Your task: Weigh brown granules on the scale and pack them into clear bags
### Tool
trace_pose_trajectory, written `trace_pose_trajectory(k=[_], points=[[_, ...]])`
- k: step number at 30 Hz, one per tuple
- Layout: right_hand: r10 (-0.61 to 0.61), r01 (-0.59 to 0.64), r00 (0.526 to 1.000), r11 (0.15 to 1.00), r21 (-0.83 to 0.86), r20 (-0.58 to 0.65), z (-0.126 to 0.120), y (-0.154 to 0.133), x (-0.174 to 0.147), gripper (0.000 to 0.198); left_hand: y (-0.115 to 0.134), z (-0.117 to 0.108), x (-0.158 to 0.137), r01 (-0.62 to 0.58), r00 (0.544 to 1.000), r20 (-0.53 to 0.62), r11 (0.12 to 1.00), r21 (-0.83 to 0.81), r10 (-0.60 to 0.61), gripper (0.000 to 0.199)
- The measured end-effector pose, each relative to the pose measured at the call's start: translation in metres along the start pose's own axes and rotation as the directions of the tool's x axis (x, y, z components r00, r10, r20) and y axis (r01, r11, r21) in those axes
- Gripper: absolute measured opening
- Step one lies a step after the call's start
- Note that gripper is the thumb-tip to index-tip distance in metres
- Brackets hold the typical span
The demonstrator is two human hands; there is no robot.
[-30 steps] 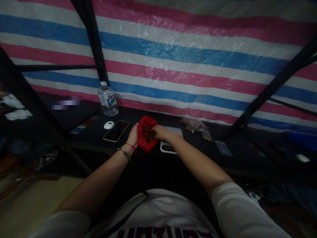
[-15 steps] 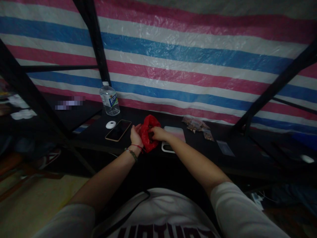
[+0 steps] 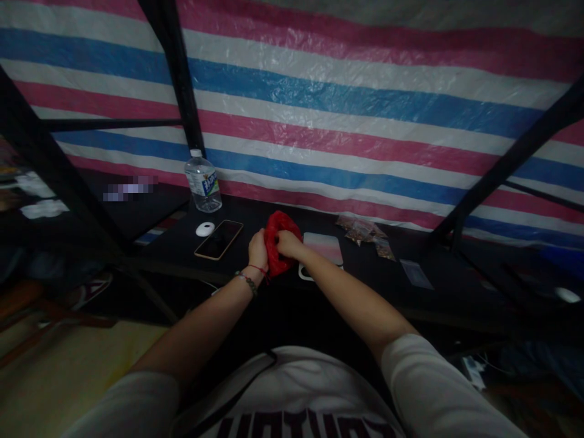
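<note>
My left hand point(image 3: 258, 250) is closed on the left side of a red plastic bag point(image 3: 279, 221), holding it above the front part of the black table. My right hand point(image 3: 289, 244) reaches into the mouth of the bag, its fingers drawn together. What those fingertips hold, if anything, is hidden. Just right of the bag lies a pale pink and grey device point(image 3: 323, 244) with a white edge, partly covered by my right forearm. A phone point(image 3: 219, 239) with a dark screen rests left of my hands, beside a small white rounded object point(image 3: 205, 229).
A clear plastic bottle point(image 3: 203, 185) with a white cap stands at the back left. Small clear bags of brownish bits point(image 3: 361, 230) lie right of the device, near a flat clear bag point(image 3: 416, 274). Black metal posts point(image 3: 185, 91) frame the table before a striped plastic sheet point(image 3: 328, 134).
Both hands and the red bag have shifted slightly right. My left fingers, more stretched out before, now close around the bag's side. The bag's mouth looks narrower.
</note>
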State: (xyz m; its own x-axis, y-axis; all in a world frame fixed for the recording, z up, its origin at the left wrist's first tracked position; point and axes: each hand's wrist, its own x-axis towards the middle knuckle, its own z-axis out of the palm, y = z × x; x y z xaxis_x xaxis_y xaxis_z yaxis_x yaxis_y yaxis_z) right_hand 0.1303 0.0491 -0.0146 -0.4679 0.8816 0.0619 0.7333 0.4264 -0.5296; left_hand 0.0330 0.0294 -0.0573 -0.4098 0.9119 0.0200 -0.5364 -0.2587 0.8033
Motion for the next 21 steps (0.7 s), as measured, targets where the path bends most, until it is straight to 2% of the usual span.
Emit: trace_pose_trajectory(k=[3, 5, 10, 21], points=[[0.046, -0.049, 0.998, 0.998, -0.046, -0.052, 0.003, -0.003, 0.005, 0.023, 0.000, -0.001, 0.001, -0.017, 0.998, -0.062, 0.995, 0.098, 0.023, 0.014], [0.034, -0.037, 0.996, 0.998, -0.048, -0.080, 0.004, -0.005, 0.006, 0.023, 0.000, 0.000, 0.003, -0.027, 0.995, -0.094, 0.991, 0.135, 0.040, 0.016], [0.025, -0.023, 0.993, 1.000, 0.011, -0.120, 0.006, -0.007, 0.001, 0.026, -0.004, 0.001, 0.007, -0.019, 0.992, -0.119, 0.990, 0.139, 0.036, 0.017], [0.056, -0.026, 0.981, 0.986, 0.162, -0.183, 0.016, 0.005, 0.004, 0.024, 0.001, 0.003, 0.004, 0.028, 0.998, -0.054, 0.994, 0.106, -0.022, 0.012]])
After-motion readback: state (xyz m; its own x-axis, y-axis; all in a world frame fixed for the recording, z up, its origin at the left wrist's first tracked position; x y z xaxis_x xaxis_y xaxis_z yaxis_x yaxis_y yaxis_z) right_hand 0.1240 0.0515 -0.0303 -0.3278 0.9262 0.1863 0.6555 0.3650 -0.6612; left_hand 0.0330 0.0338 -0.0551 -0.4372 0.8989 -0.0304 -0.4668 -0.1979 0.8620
